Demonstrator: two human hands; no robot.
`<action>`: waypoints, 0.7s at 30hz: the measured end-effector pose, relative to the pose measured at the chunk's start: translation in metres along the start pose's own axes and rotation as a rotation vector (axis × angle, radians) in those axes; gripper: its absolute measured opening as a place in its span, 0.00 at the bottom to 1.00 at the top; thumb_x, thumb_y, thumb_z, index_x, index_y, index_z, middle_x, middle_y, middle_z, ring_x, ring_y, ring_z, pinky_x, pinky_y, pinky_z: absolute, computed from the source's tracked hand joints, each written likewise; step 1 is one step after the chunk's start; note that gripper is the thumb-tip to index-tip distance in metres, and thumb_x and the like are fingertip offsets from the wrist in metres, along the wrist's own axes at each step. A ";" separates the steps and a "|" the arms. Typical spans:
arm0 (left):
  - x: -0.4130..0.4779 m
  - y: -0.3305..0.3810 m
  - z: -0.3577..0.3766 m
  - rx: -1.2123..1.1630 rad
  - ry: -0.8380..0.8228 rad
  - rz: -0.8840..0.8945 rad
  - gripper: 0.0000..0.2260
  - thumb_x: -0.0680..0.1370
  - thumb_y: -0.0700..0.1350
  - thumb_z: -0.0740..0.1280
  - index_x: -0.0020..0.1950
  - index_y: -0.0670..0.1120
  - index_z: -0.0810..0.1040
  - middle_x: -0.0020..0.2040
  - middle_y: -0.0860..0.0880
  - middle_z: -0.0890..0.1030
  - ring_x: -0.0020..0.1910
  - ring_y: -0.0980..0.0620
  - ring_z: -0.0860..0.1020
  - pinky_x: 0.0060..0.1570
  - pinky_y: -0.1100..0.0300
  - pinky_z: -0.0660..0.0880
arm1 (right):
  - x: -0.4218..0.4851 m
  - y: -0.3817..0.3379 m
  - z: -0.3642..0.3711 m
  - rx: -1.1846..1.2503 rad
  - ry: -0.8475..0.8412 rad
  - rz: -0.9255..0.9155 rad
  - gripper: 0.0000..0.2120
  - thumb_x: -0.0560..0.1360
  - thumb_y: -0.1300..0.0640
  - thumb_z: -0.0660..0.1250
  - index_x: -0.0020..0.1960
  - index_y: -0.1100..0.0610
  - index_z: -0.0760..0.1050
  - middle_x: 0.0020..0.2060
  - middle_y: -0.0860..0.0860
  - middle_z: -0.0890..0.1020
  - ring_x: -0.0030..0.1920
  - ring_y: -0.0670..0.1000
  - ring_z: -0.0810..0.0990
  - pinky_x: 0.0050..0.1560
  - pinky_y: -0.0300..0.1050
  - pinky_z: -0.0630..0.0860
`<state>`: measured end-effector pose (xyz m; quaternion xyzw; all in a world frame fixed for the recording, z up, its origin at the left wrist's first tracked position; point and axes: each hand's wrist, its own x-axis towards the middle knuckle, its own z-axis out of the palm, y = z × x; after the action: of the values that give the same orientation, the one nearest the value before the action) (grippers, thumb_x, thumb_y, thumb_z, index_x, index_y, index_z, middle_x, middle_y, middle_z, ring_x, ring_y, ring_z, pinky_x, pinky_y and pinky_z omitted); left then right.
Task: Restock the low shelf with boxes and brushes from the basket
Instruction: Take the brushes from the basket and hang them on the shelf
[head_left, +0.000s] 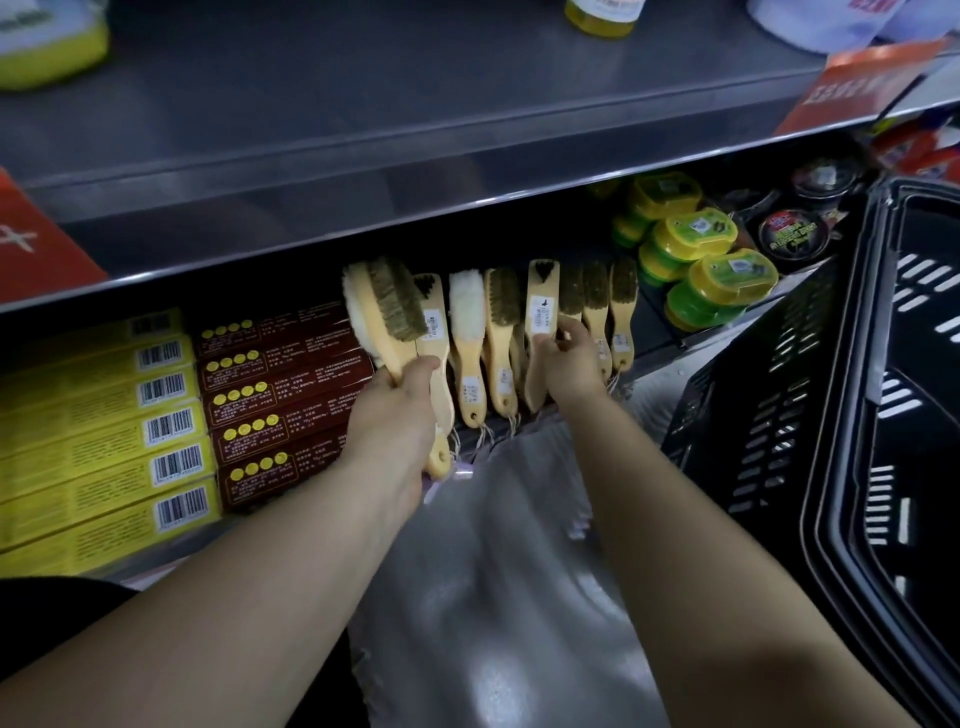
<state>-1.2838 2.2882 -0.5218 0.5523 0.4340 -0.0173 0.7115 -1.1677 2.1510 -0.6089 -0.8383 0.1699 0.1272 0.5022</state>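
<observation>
Down at the low shelf (655, 358), the left hand (397, 415) is curled round the wooden handles of a bundle of brushes (387, 312), one woolly and one bristled, holding them tilted with the heads pointing up and away. Just to the right of that hand a row of brushes (501, 332) stands on the shelf, handles toward the person, price labels showing. The right hand (569, 358) reaches into this row, its fingers bent round the handle of a labelled brush (540, 332) with the thumb on the near side. To the left of the left hand lie stacked dark red boxes (283, 400), and further left yellow boxes (98, 431) with barcodes. Beyond the right hand, further right, sit green and yellow tubs (698, 254) and black tins (792, 234). A black basket (779, 395) stands well to the right of the right arm, its slotted wall facing the shelf.
</observation>
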 end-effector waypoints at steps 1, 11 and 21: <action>0.001 0.001 0.000 0.004 0.003 0.015 0.11 0.78 0.50 0.62 0.56 0.47 0.78 0.39 0.50 0.77 0.34 0.55 0.74 0.24 0.65 0.71 | 0.001 0.002 0.003 -0.035 -0.026 -0.015 0.17 0.80 0.57 0.58 0.68 0.53 0.67 0.52 0.50 0.79 0.51 0.51 0.76 0.49 0.44 0.73; 0.007 -0.011 0.004 0.120 -0.169 0.028 0.06 0.79 0.44 0.64 0.44 0.52 0.78 0.45 0.48 0.81 0.43 0.49 0.78 0.36 0.60 0.74 | 0.001 0.001 0.013 -0.208 0.013 -0.172 0.20 0.81 0.57 0.55 0.73 0.52 0.61 0.43 0.50 0.77 0.43 0.55 0.77 0.37 0.46 0.71; 0.033 -0.004 0.041 0.238 -0.300 -0.049 0.05 0.74 0.35 0.68 0.50 0.39 0.79 0.40 0.45 0.81 0.45 0.47 0.79 0.47 0.54 0.77 | 0.001 -0.004 0.001 -0.266 0.025 -0.184 0.16 0.79 0.59 0.57 0.66 0.60 0.67 0.61 0.58 0.73 0.56 0.58 0.75 0.53 0.49 0.74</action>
<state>-1.2410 2.2684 -0.5452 0.6130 0.3314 -0.1682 0.6973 -1.1655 2.1535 -0.6069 -0.9111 0.0802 0.0914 0.3939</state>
